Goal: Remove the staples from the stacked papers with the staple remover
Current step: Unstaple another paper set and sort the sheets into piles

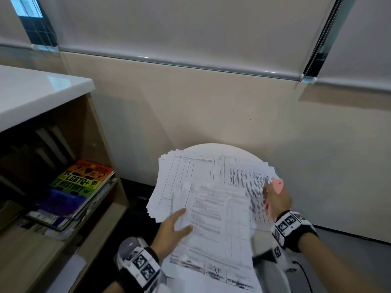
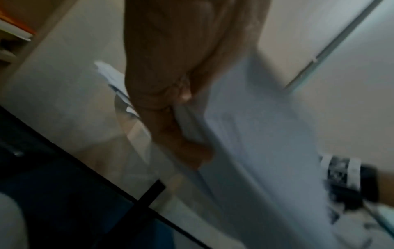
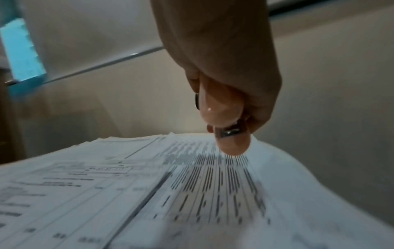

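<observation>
Printed papers lie in fanned stacks (image 1: 186,172) on a small round white table (image 1: 213,148). My left hand (image 1: 183,221) grips the left edge of the nearest bundle (image 1: 218,225), thumb on top; in the left wrist view my fingers (image 2: 170,107) curl round that bundle's edge (image 2: 255,151), blurred. My right hand (image 1: 274,195) holds the pink staple remover (image 1: 277,183) at the right side of the stacks. In the right wrist view the remover (image 3: 224,109) sits in my fist just above the printed sheets (image 3: 192,185). No staple can be made out.
A wooden shelf unit (image 1: 101,127) with a white top stands at the left, holding a rainbow-covered book (image 1: 82,182) and other books. A beige wall (image 1: 211,106) is right behind the table. A white object with a black cable (image 1: 300,271) sits at lower right.
</observation>
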